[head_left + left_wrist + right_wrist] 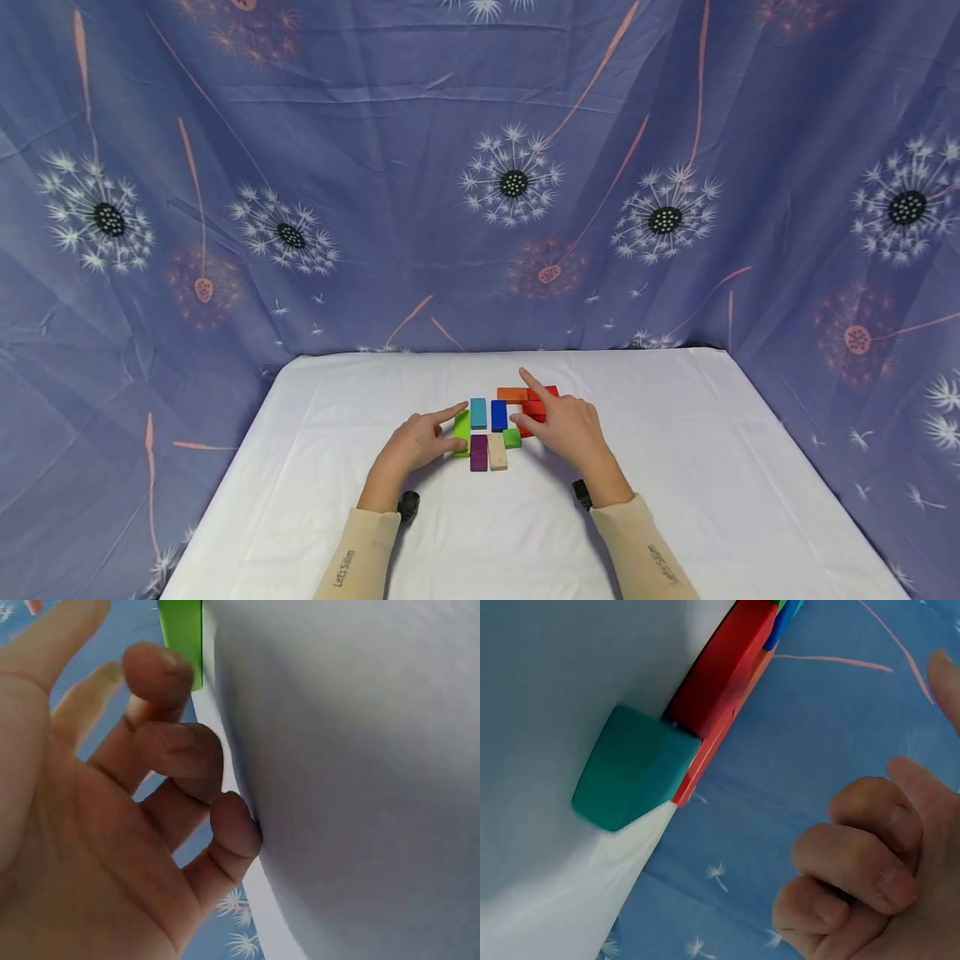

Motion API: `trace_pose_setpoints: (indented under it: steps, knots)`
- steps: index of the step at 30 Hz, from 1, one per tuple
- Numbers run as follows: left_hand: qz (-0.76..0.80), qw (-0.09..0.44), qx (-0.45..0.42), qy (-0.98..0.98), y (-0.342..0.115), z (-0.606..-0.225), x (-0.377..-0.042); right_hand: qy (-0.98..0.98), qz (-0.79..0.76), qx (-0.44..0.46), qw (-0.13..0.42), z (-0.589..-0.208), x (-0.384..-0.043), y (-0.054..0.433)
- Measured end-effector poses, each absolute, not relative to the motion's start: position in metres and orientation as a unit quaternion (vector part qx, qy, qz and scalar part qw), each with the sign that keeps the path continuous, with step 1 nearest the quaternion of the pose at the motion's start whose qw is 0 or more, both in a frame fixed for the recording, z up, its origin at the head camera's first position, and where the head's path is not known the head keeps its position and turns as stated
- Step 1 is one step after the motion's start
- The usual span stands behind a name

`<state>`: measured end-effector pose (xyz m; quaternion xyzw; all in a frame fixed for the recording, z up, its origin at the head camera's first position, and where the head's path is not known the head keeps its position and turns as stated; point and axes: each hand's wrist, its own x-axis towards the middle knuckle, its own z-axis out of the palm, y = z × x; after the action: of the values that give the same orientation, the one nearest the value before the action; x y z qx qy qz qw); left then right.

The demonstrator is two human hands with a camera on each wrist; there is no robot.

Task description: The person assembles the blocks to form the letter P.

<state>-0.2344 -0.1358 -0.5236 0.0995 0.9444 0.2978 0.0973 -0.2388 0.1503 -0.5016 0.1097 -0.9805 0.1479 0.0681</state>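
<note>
On the white table, a lime green block lies at the left of a group of colored blocks. My left hand holds it with the index finger at its far end and the thumb near its near end; the other fingers curl beside it in the left wrist view. Over the right side of the group hovers my right hand, its index finger and thumb spread apart and the other fingers curled on nothing. Beneath it lie red blocks, partly covered. A teal block beside them shows in the right wrist view.
Between the hands are a light blue block, a blue block, a purple block, a beige block and a small green block. Behind lies an orange block. A dandelion-patterned curtain surrounds the table.
</note>
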Motion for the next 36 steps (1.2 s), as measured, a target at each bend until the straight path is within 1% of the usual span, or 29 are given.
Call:
trace_pose_setpoints:
  steps: [3,8,16,27,36]
  knots:
    - [0.296,0.109,0.091,0.944,-0.137,-0.525,-0.235,-0.981,0.142,0.115,0.057,-0.504,-0.242,0.146]
    - [0.294,0.111,0.093,0.945,-0.137,-0.527,-0.235,-0.980,0.148,0.121,0.052,-0.509,-0.247,0.140]
    - [0.289,0.103,0.110,0.946,-0.136,-0.531,-0.235,-0.979,0.153,0.132,0.033,-0.515,-0.254,0.132]
    - [0.283,0.089,0.131,0.946,-0.135,-0.532,-0.234,-0.978,0.152,0.138,0.028,-0.525,-0.265,0.120]
    - [0.286,0.092,0.133,0.944,-0.136,-0.533,-0.235,-0.977,0.154,0.149,0.020,-0.528,-0.268,0.105]
